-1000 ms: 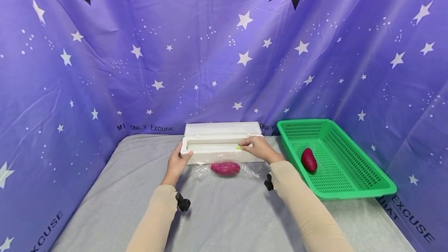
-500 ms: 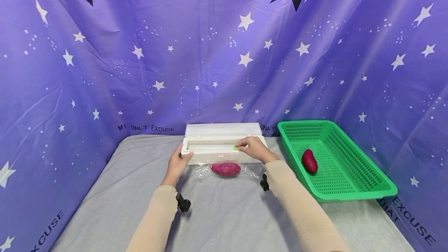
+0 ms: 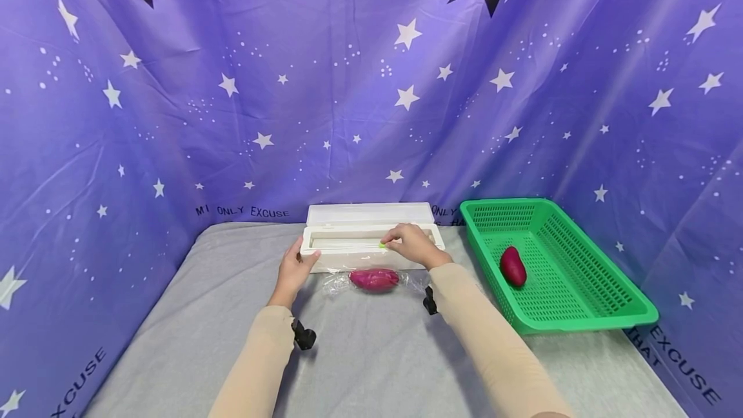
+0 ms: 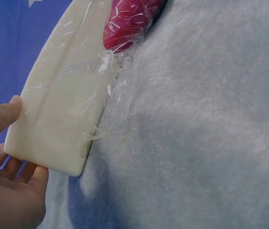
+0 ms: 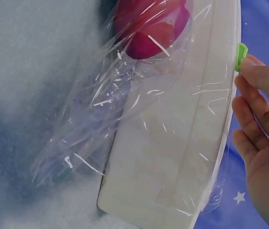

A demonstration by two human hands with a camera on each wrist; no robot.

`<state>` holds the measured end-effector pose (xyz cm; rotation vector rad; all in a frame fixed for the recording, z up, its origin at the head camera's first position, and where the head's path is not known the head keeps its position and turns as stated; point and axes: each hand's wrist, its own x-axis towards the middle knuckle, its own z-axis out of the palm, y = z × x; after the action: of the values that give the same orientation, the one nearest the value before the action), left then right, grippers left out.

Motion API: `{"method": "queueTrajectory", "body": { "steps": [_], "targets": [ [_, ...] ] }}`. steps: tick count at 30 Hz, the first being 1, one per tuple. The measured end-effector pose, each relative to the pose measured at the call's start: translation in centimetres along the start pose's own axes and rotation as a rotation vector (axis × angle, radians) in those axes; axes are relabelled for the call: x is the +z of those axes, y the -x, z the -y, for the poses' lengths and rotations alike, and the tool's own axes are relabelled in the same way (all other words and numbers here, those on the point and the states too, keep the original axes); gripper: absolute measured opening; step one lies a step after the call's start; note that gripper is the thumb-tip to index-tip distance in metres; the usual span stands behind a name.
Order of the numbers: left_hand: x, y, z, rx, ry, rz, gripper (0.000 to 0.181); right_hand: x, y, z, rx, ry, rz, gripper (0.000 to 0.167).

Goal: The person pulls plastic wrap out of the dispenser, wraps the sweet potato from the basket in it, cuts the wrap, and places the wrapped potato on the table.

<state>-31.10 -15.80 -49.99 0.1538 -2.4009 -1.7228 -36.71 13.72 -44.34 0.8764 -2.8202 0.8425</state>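
A white cling film dispenser point(image 3: 342, 262) lies on the table with its lid point(image 3: 371, 213) raised at the back. My left hand point(image 3: 293, 276) grips its left end, thumb in front; in the left wrist view the other fingers curl under that end. Between thumb and forefinger, my right hand point(image 3: 413, 246) pinches the small green slide cutter point(image 5: 241, 57) on the dispenser's edge, near mid-length. Clear cling film point(image 4: 89, 81) drapes down the front wall. It covers a dark red, oblong fruit or vegetable point(image 3: 374, 280) lying just before the dispenser, its loose ends crumpled on both sides.
To the right stands a green slotted plastic basket point(image 3: 580, 324), holding another dark red oblong piece point(image 3: 513, 266). Grey cloth point(image 3: 371, 360) covers the table. A purple star-patterned curtain point(image 3: 325, 82) closes off the back and both sides.
My right hand has slid leftward along the dispenser's edge, carrying the green slide cutter with it. The left hand keeps its grip on the left end, and the wrapped piece stays put.
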Motion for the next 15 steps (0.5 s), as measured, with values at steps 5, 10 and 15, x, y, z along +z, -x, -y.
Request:
{"method": "queueTrajectory", "body": {
  "steps": [5,10,15],
  "targets": [
    [0.1,0.0,-0.1,-0.005,0.003,-0.001,0.073,0.2,-0.2,0.6,0.010,-0.033,0.001,0.011],
    [0.0,0.0,-0.2,-0.008,0.002,0.004,0.072,0.6,-0.4,1.2,0.004,-0.049,-0.005,0.011],
    [0.0,0.0,-0.2,-0.003,-0.013,0.005,0.072,1.1,-0.9,1.6,-0.007,-0.032,-0.011,0.010]
  ]
}}
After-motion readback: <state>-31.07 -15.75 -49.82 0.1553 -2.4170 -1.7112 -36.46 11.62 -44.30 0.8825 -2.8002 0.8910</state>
